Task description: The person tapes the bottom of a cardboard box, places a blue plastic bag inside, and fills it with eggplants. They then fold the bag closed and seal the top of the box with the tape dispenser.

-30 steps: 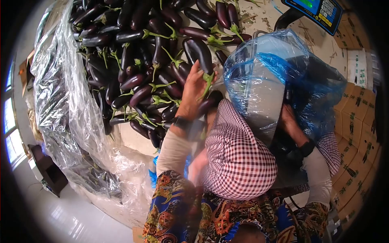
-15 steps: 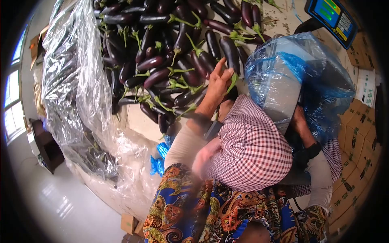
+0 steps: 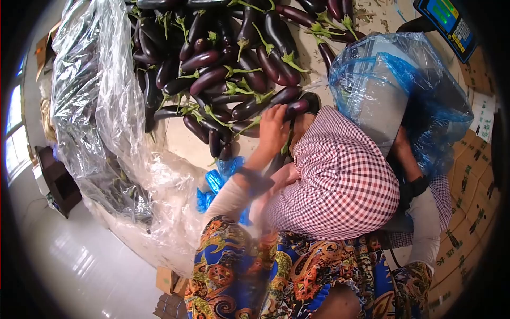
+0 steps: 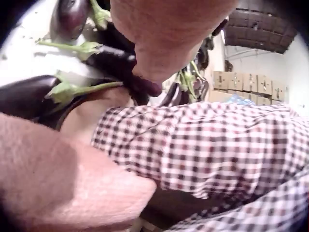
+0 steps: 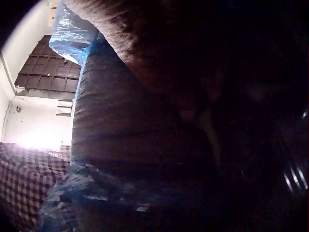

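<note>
In the head view, my left hand (image 3: 272, 130) bends its fingers over the end of a dark purple eggplant (image 3: 297, 109) at the near edge of a big heap. Fingertips overlap the eggplant's purple end (image 4: 150, 87) in the left wrist view. Close beside is a checked trouser leg (image 3: 345, 175) with a bare ankle. My right hand (image 3: 405, 151) reaches into a blue plastic bag (image 3: 435, 101) lined with grey material; its fingers are hidden there. The right wrist view is very dark, with a pale green strip, perhaps a stem (image 5: 210, 133), near the fingers.
Eggplants (image 3: 212, 77) with green stems are heaped at the upper left, beside a clear plastic sheet (image 3: 106, 122). A scale display (image 3: 449, 24) stands at upper right. Printed cardboard boxes (image 3: 467, 186) line the right side. Crumpled blue plastic (image 3: 215, 183) lies left of the leg.
The eggplant in my left hand has been laid back on the heap. That hand has come down to another eggplant near the ankle. The right hand stays in the bag. The head view has shifted.
</note>
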The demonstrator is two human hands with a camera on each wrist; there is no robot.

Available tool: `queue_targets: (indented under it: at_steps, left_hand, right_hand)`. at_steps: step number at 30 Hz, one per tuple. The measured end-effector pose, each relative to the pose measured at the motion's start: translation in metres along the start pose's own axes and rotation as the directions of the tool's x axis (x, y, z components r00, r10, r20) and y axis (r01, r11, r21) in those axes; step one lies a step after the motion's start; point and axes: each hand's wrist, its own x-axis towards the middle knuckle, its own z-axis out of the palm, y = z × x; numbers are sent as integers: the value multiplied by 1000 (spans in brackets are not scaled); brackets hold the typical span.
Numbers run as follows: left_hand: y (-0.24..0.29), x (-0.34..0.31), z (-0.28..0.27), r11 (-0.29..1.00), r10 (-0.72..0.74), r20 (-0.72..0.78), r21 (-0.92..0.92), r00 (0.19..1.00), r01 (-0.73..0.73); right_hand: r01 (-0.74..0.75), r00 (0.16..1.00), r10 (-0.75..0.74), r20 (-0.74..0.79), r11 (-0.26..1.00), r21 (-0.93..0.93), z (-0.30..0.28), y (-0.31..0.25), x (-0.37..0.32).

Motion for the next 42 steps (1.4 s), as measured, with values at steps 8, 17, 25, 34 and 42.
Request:
queue_targets:
  at_steps: [8, 17, 25, 34, 42]
  left_hand:
    - [-6, -5, -1, 903, -228, 37, 381, 973, 197]
    - [-41, -31, 2, 935, -339, 35, 124, 940, 332]
    - [41, -13, -118, 318, -284, 522, -740, 804, 593]
    - [226, 62, -185, 244, 298, 419, -902, 858, 356]
    - [282, 104, -189, 655, 618, 446, -748, 648, -110]
  right_hand:
    - [19, 1000, -18, -12, 998, 59, 1, 5, 1]
    - [178, 977, -183, -106, 983, -50, 1, 4, -7]
    - [205, 978, -203, -45, 976, 66, -32, -22, -11]
    - [426, 899, -374, -229, 619, 660, -157, -194, -76]
    - [91, 995, -55, -80, 243, 966, -184, -164, -115]
